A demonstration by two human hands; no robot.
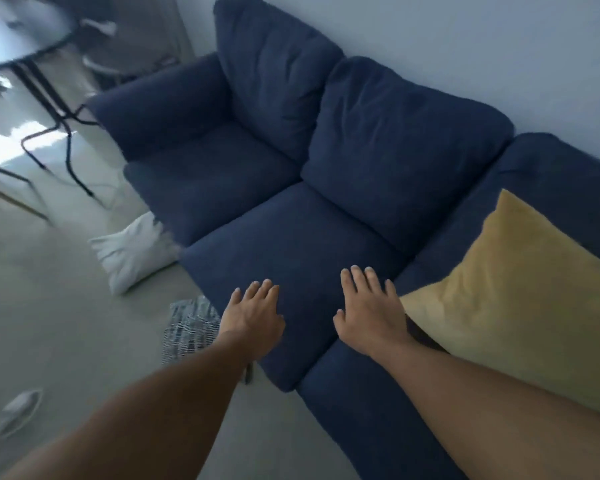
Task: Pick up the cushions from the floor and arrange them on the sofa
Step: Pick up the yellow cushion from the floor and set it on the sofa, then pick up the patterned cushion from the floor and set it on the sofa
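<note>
A dark blue sofa runs along the wall. A yellow cushion leans on its right seat. On the floor by the sofa's front lies a white cushion. A black-and-white patterned cushion lies closer to me, partly hidden by my left forearm. My left hand and my right hand hover open over the middle seat cushion, palms down, holding nothing. The right hand is just left of the yellow cushion.
A round dark table with thin black legs stands at the far left, with a chair leg beside it. A white shoe lies on the pale floor at lower left. A white wall backs the sofa.
</note>
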